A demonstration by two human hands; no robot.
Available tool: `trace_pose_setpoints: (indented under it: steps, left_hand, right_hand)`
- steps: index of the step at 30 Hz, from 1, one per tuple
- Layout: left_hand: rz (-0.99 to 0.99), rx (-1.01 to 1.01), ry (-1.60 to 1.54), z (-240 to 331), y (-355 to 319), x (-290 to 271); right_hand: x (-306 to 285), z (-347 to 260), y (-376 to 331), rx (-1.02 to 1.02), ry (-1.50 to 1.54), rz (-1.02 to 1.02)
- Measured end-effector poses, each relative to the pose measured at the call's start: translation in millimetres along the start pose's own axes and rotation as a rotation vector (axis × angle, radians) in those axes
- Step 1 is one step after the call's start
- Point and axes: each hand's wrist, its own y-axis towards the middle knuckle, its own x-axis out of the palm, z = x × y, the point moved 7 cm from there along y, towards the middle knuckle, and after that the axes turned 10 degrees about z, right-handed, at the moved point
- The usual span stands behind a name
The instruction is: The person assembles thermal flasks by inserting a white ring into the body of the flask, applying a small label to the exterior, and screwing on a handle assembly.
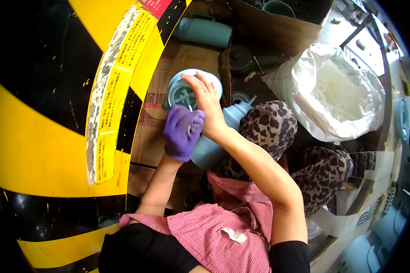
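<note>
Over lap, right hand [208, 103] & gloved left hand [182, 132] grip lid [183, 93].

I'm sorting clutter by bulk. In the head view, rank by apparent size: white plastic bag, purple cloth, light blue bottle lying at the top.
1. white plastic bag
2. and 3. light blue bottle and purple cloth look alike; the cloth is nearer the camera, so unranked.

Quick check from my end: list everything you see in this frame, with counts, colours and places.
Round lid: one, pale blue-grey, centre, under both hands.
Flask body: one, pale blue, on the lap.
Flask: one, teal, lying at top centre.
Cardboard box: one, brown, top.
Plastic bag: one, white, open, upper right.
Striped surface: yellow and black, left.
Left hand: purple glove, at the lid's lower edge.
Right hand: bare, on the lid.
</note>
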Motion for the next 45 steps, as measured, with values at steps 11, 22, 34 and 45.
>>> trace_pose_setpoints:
  steps: [11, 22, 34, 45]
  left_hand:
    - [-0.430, 0.128, -0.289, 93.3, 63.2, -42.5]
    - [-0.564, 0.403, -0.482, 162.1, 53.0, -22.9]
    - [-0.473, 0.364, -0.471, 174.7, 92.2, -8.9]
    - [-0.363, 0.410, -0.433, 179.8, 133.2, 20.5]
  right_hand:
    - [-179.0, -165.4, -47.1, -0.643, -0.285, -0.059]
    - [-187.7, -167.8, -114.4, -0.883, -0.368, -0.007]
    - [-210.2, -158.0, -79.2, -0.939, -0.271, 0.225]
    - [-241.9, -146.2, -38.8, -0.925, -0.346, 0.249]
